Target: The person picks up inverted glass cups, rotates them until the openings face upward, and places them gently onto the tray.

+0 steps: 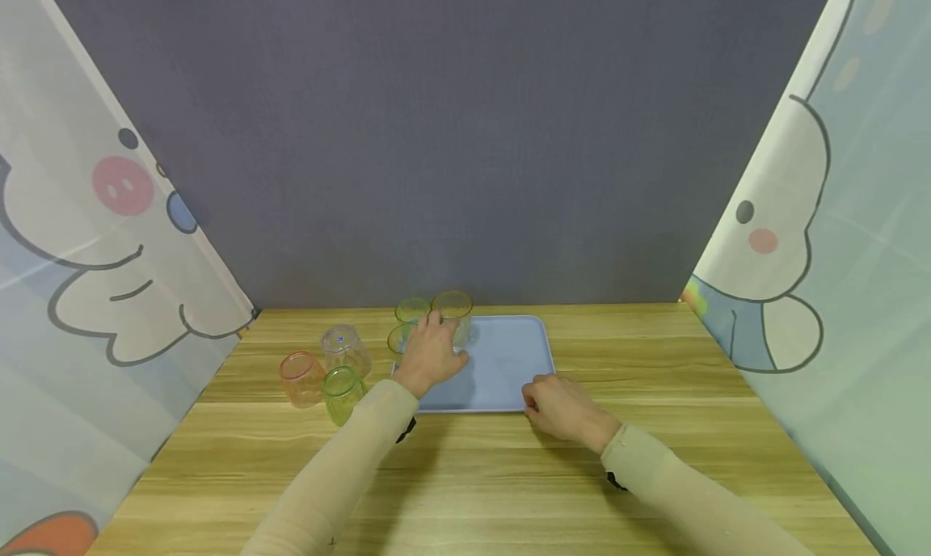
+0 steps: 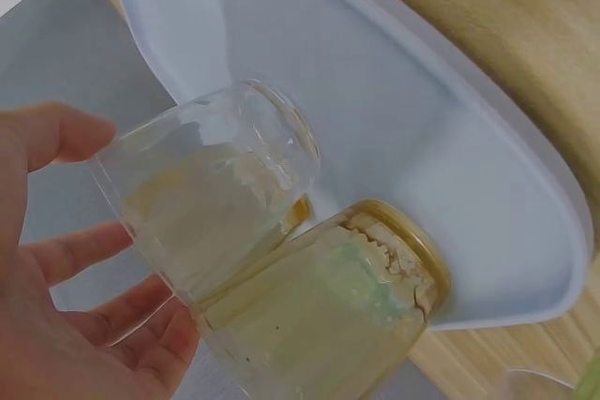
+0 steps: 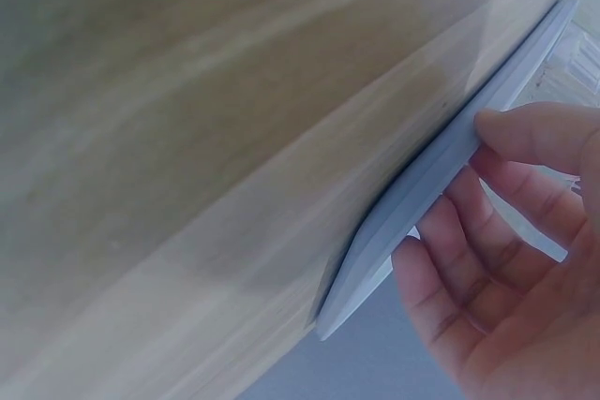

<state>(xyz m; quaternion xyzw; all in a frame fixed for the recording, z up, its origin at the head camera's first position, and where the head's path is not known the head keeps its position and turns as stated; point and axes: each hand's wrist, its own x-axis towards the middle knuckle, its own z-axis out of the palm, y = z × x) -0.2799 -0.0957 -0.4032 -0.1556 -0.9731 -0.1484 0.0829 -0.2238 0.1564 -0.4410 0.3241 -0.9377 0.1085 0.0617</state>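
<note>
My left hand is over the back left of a pale blue tray. Its thumb and fingers hold the rim end of a clear drinking glass, which stands on the tray in the left wrist view. Right beside that is a second, amber-tinted glass. Two green-rimmed glasses, one a back glass and one a front glass, show left of the hand, partly covered by it. At the tray's front right corner my right hand grips the edge, thumb on the rim and fingers curled.
Left of the tray, a pink glass, a pale clear glass and a green glass stand close together on the wooden table. A dark grey panel rises behind the table, with printed curtains at both sides.
</note>
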